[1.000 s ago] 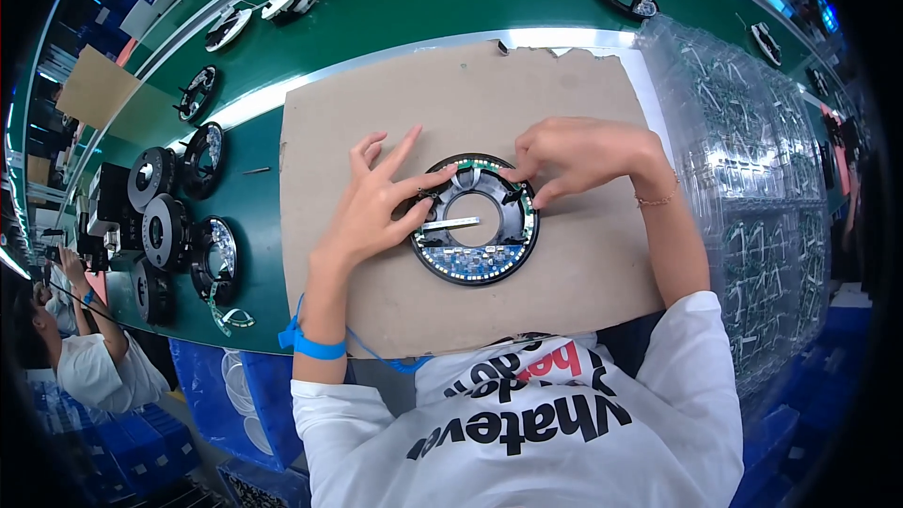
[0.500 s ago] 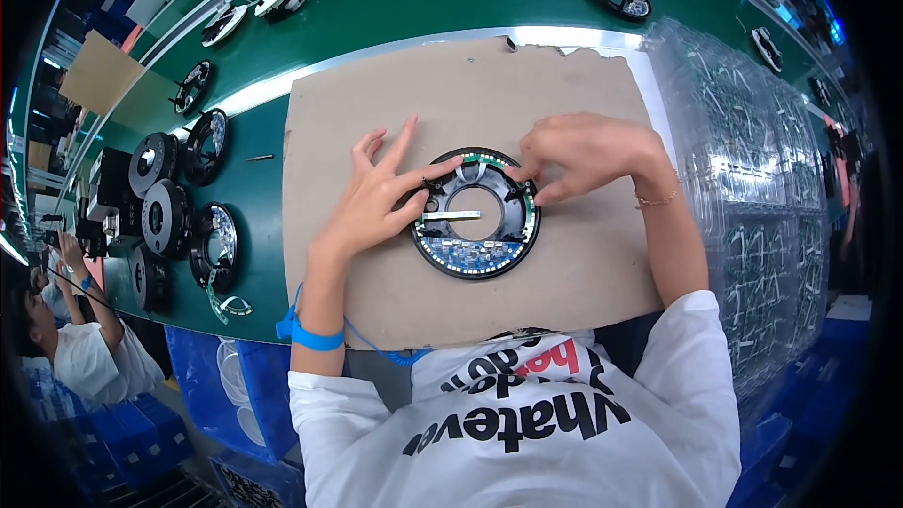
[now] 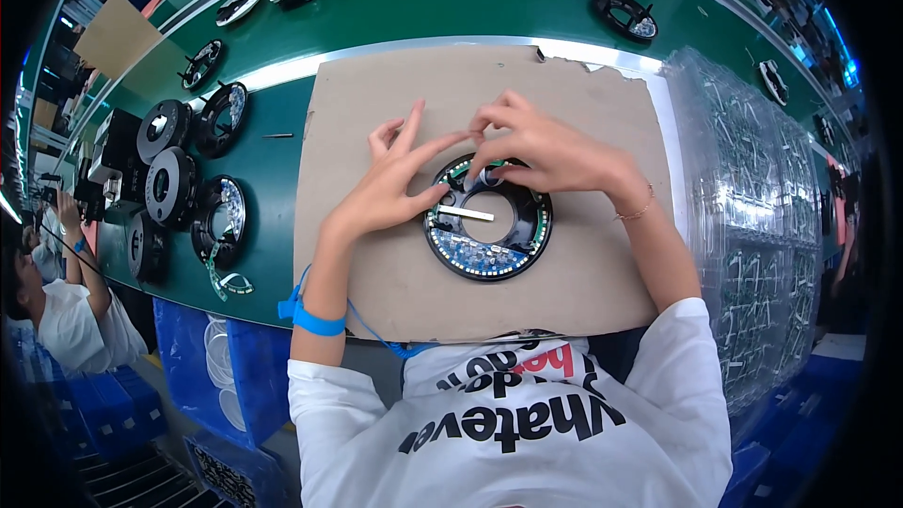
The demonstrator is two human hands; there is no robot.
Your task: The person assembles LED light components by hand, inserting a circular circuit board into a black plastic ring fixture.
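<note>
While the left hand (image 3: 388, 184) and the right hand (image 3: 550, 152) reach over the black ring (image 3: 484, 258) on the cardboard (image 3: 395, 287), I see their fingertips close together near its far edge.
The left spreads wide, thumb at the ring's upper left; the right curls downward, thumb and finger narrow, though whether they pinch anything I cannot tell.

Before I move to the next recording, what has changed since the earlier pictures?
The right hand has moved leftward from the right side of the black ring to its top; whether it grips anything is unclear. The left hand's index finger has moved off the ring's upper part to beyond its far edge. The ring stays on the cardboard, the white strip reaching over its opening.
</note>
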